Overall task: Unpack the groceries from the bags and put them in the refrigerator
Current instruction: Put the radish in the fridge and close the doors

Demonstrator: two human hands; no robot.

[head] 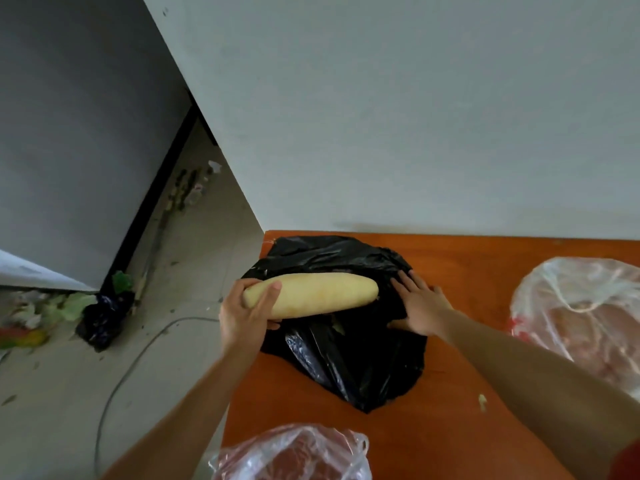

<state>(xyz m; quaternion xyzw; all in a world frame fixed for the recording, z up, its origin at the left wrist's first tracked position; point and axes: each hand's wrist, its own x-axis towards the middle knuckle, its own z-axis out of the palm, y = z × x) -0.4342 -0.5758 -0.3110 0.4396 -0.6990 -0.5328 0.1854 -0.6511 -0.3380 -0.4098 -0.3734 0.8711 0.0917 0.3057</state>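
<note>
A long pale yellow vegetable [322,295], shaped like a thick radish, is held level over a crumpled black plastic bag [349,355]. My left hand [242,313] grips its left end, with the thumb over the top. My right hand [420,304] lies flat on the right side of the bag with its fingers spread. The bag rests on the left end of an orange wooden table [457,427]. The grey refrigerator [69,133] stands to the left, and its door looks closed.
Two clear plastic bags of reddish goods sit on the table, one at the right edge [581,306] and one at the near edge [294,455]. On the floor lie a small black bag [104,320], vegetable scraps [52,306] and a grey cable [138,358].
</note>
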